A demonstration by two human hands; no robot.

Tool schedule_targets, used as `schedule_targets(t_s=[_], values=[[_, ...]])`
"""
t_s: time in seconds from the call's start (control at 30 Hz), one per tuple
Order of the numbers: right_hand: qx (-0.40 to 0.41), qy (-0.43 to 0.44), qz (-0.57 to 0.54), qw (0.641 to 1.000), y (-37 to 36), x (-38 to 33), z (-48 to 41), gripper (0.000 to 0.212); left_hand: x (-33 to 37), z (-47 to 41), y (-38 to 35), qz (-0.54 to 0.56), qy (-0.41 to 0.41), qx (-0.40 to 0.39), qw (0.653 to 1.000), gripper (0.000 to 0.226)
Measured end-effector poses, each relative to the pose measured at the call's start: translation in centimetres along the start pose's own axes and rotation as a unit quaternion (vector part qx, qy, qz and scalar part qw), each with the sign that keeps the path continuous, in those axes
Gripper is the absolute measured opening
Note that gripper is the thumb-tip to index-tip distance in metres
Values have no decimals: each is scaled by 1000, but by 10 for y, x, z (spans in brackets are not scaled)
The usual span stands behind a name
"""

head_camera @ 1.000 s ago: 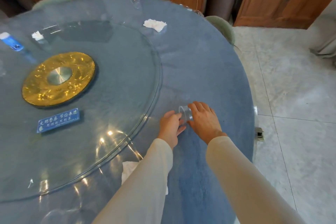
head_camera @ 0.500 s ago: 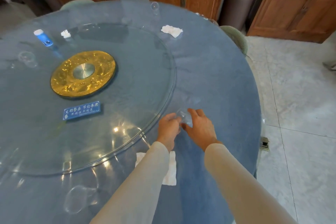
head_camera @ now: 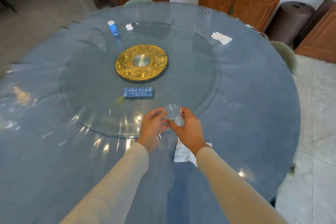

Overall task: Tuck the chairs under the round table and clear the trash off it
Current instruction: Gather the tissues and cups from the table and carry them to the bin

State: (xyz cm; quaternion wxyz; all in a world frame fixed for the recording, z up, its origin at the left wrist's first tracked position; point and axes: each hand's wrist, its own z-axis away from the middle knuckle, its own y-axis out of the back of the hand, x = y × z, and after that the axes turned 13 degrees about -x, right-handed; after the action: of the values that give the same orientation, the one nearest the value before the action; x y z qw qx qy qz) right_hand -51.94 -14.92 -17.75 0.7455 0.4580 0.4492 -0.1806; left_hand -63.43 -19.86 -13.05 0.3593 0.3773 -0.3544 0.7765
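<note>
I am looking down over the round table (head_camera: 254, 114), blue under a clear cover, with a glass turntable (head_camera: 91, 87) in the middle of it. My two hands are meeting just above the near edge of that turntable. The right hand (head_camera: 189, 129) is curling its fingers around a clear plastic cup (head_camera: 174, 114), which is tilted with its mouth toward me, and the left hand (head_camera: 154, 125) is closing in against the cup's left side, fingertips touching it, so both hands are gripping the same cup. A crumpled white napkin (head_camera: 181, 152) is lying on the table just under my right wrist. Farther off, another white napkin (head_camera: 221, 38) is sitting near the far right rim, and a small white wad (head_camera: 129, 26) is resting on the far part of the turntable beside a blue bottle with a white cap (head_camera: 113, 28), which is standing upright. Two more clear cups are showing, one (head_camera: 100, 42) left of the bottle and one (head_camera: 207, 13) near the far edge. A gold disc (head_camera: 141, 62) is marking the turntable's centre, with a blue sign (head_camera: 138, 92) lying just in front of it. A green chair back (head_camera: 284, 56) is poking up at the table's right edge and another (head_camera: 138, 1) at the far side. Wooden cabinets (head_camera: 240, 0) are lining the wall behind.
</note>
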Motion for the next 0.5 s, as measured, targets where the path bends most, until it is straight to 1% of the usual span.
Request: schedule_targets(t_s=[0.07,0.17,0.3,0.4,0.5], values=[[-8,14,-28,999,-24,-16,11,60,9,21,30,-13,-12,4,1000,10],[-47,19,-49,998,-58,-31,32,79,9,48,75,-46,-37,-4,998,10],[-101,17,-36,994,-89,-44,59,78,-7,76,124,-83,-54,-22,995,15],[-108,6,8,994,-108,-54,69,82,-17,84,150,-71,-55,-17,996,17],[-108,-23,26,994,-125,-58,76,85,-28,86,165,-59,-51,-24,997,21]])
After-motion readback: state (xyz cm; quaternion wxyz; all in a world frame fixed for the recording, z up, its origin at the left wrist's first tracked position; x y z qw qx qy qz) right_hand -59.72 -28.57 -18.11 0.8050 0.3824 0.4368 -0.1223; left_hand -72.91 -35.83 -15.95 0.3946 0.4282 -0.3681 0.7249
